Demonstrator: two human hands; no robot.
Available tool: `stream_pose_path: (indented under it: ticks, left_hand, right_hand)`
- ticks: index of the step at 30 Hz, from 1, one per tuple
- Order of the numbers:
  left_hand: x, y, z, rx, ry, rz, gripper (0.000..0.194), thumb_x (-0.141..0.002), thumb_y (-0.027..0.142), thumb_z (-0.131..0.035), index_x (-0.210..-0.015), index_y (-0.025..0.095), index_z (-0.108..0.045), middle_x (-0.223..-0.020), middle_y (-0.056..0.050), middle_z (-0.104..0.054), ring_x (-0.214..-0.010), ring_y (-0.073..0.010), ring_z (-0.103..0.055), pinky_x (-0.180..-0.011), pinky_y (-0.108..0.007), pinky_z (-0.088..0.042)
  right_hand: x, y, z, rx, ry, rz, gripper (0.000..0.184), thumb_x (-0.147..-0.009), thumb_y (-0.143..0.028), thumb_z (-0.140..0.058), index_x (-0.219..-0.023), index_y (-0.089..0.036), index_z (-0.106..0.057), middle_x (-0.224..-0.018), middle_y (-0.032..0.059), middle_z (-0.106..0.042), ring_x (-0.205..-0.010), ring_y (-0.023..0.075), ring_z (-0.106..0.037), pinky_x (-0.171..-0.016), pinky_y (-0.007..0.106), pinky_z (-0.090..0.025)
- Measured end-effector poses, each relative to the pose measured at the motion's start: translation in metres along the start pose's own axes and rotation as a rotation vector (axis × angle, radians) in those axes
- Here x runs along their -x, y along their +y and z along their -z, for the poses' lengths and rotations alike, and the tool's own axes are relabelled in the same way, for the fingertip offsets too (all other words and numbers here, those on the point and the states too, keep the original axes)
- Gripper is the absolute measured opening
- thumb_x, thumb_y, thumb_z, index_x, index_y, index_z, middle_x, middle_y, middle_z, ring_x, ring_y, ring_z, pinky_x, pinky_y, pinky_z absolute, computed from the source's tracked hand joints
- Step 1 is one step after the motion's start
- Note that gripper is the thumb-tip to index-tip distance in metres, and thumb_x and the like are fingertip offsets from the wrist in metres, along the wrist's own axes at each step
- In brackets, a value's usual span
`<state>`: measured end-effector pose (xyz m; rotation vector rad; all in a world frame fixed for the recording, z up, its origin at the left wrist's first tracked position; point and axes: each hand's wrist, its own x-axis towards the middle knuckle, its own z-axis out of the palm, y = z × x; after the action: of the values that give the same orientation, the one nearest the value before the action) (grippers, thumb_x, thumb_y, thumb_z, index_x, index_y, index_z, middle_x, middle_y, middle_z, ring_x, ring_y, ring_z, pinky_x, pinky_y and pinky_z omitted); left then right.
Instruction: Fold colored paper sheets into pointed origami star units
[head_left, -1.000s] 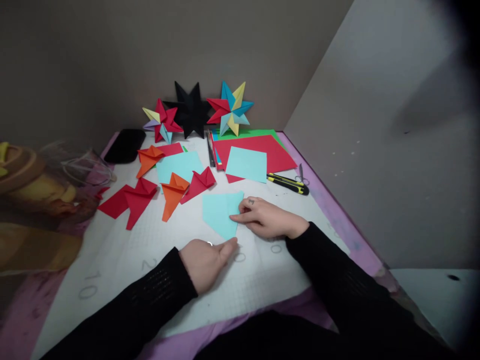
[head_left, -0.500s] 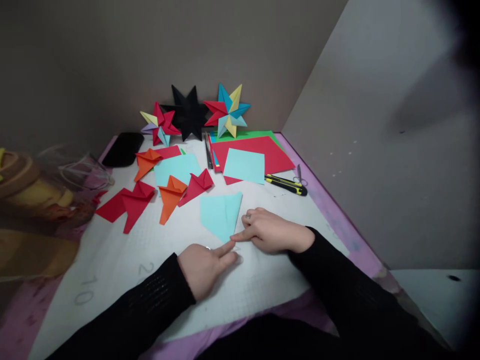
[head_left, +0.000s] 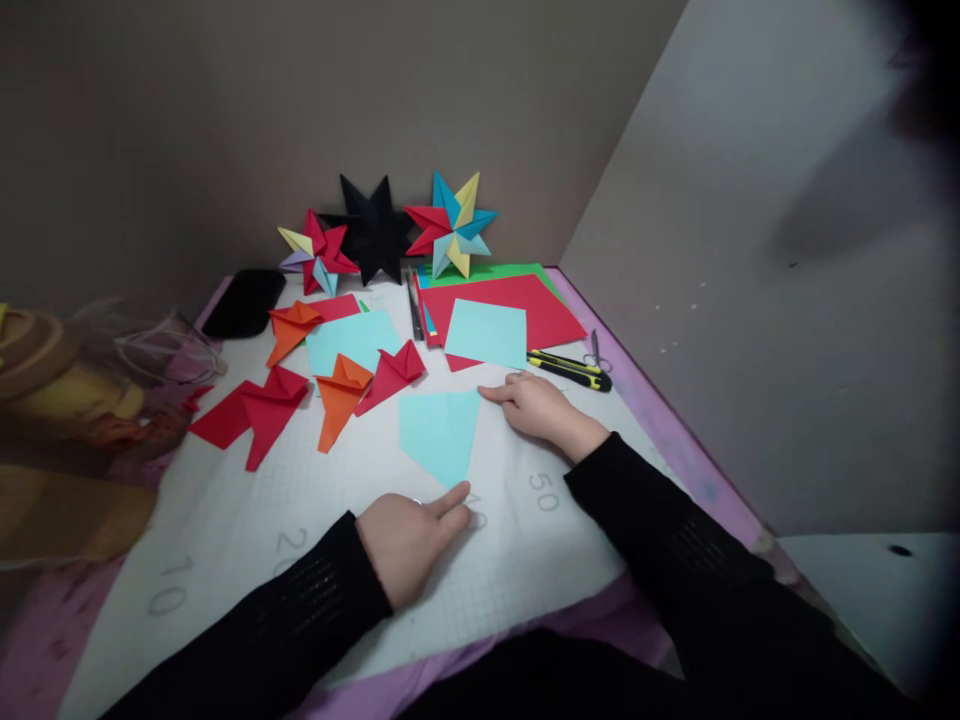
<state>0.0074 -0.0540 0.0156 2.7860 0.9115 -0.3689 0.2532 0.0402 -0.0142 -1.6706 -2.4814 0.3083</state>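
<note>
A light blue sheet of paper (head_left: 438, 432), folded along its right side, lies flat on the white grid-marked mat. My left hand (head_left: 411, 545) is open, palm down, its outstretched finger touching the paper's lower corner. At the upper right corner of the same paper rests the extended index finger of my right hand (head_left: 541, 410); its other fingers are curled loosely and hold nothing. To the left sit an orange folded paper piece (head_left: 343, 392) and a red folded paper piece (head_left: 400, 368).
Paper stars (head_left: 451, 228) lean against the back wall. Behind my right hand are a loose light blue square (head_left: 487, 332), red sheets (head_left: 551, 305), a yellow-black utility knife (head_left: 570, 370) and small scissors (head_left: 597, 352). A black phone (head_left: 245, 303) lies at the back left.
My right hand has moved away from the paper's lower corner, up along its folded right edge to the upper corner. The fold now lies flatter. My left hand has stayed in place.
</note>
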Motion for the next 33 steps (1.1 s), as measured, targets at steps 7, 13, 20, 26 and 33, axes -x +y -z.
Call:
stream_pose_path:
  ticks: [7, 13, 20, 26, 33]
  left_hand:
    - [0.000, -0.002, -0.007, 0.035, 0.009, 0.030, 0.049, -0.085, 0.021, -0.039, -0.135, 0.018, -0.039, -0.118, -0.008, -0.064, -0.060, -0.0193, -0.064, -0.048, -0.028, -0.037]
    - [-0.008, -0.011, -0.018, 0.033, 0.202, -0.073, 0.030, -0.089, 0.018, -0.038, -0.112, 0.020, -0.055, -0.098, -0.005, -0.069, -0.070, -0.0188, -0.063, -0.058, -0.029, -0.043]
    - [-0.021, -0.024, -0.017, -0.019, 0.256, 0.076, 0.032, -0.092, 0.027, -0.039, -0.121, 0.020, -0.052, -0.086, -0.007, -0.061, -0.078, -0.0216, -0.058, -0.064, -0.033, -0.046]
    - [-0.017, -0.024, -0.017, 0.075, 0.149, -0.024, 0.039, -0.090, 0.040, -0.045, -0.123, 0.023, -0.054, -0.083, -0.006, -0.064, -0.076, -0.0210, -0.060, -0.062, -0.032, -0.045]
    - [-0.012, -0.020, -0.019, 0.157, 0.250, -0.144, 0.039, -0.088, 0.046, -0.044, -0.112, 0.020, -0.060, -0.080, -0.006, -0.064, -0.075, -0.0209, -0.059, -0.065, -0.033, -0.045]
  right_hand:
    - [0.010, -0.020, -0.008, -0.139, 0.277, 0.283, 0.044, -0.081, -0.008, -0.045, -0.120, -0.021, -0.059, -0.101, 0.0101, -0.057, -0.095, 0.0218, -0.049, -0.083, 0.035, -0.042]
    - [0.014, -0.037, -0.004, -0.146, 0.034, 0.549, 0.038, -0.082, -0.006, -0.045, -0.110, -0.023, -0.065, -0.105, 0.0104, -0.057, -0.095, 0.0207, -0.049, -0.086, 0.039, -0.041]
    - [0.011, -0.035, -0.004, -0.177, 0.003, 0.503, 0.034, -0.085, -0.009, -0.046, -0.107, -0.025, -0.067, -0.106, 0.0097, -0.056, -0.100, 0.0208, -0.048, -0.088, 0.038, -0.041]
    - [0.010, -0.032, -0.007, -0.190, 0.023, 0.484, 0.033, -0.087, -0.012, -0.047, -0.108, -0.028, -0.067, -0.110, 0.0088, -0.055, -0.103, 0.0213, -0.048, -0.089, 0.039, -0.041]
    - [0.011, -0.033, -0.006, -0.191, 0.016, 0.477, 0.033, -0.088, -0.012, -0.048, -0.109, -0.029, -0.066, -0.110, 0.0083, -0.055, -0.104, 0.0207, -0.048, -0.090, 0.039, -0.041]
